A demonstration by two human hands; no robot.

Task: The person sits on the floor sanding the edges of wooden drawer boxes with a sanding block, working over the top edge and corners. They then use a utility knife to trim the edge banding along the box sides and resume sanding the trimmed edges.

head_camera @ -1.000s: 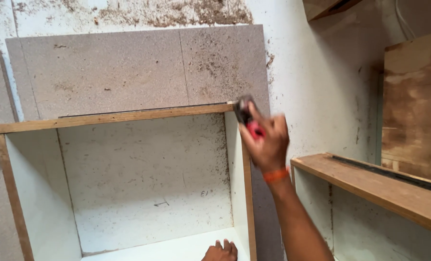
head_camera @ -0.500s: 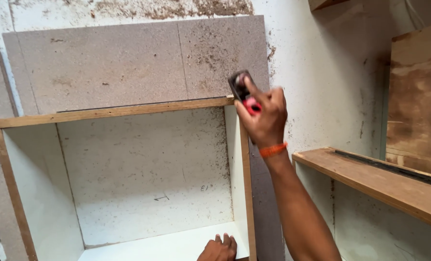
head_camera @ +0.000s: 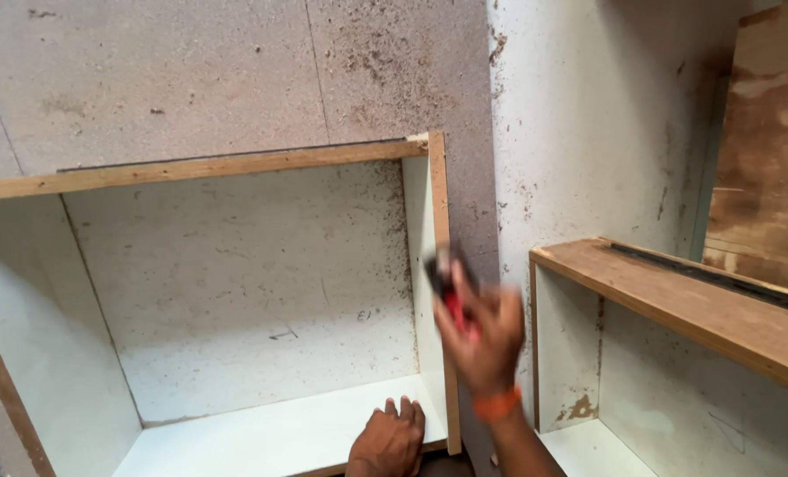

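Pale chipboard everywhere — one open cabinet box (head_camera: pixel 235 291), one back panel (head_camera: pixel 235 79) behind it, one second box (head_camera: pixel 676 353) further right. Left hand (head_camera: pixel 389 437) flat on the cabinet floor, fingers spread, bracing. Right hand (head_camera: pixel 486 340) blurred beside the right side panel (head_camera: pixel 438 265), fingers wrapped round one red-and-black hand tool (head_camera: pixel 448 287) — kind unclear. Probably mid-work on that panel's edge; next calls for steadying the tool against it.
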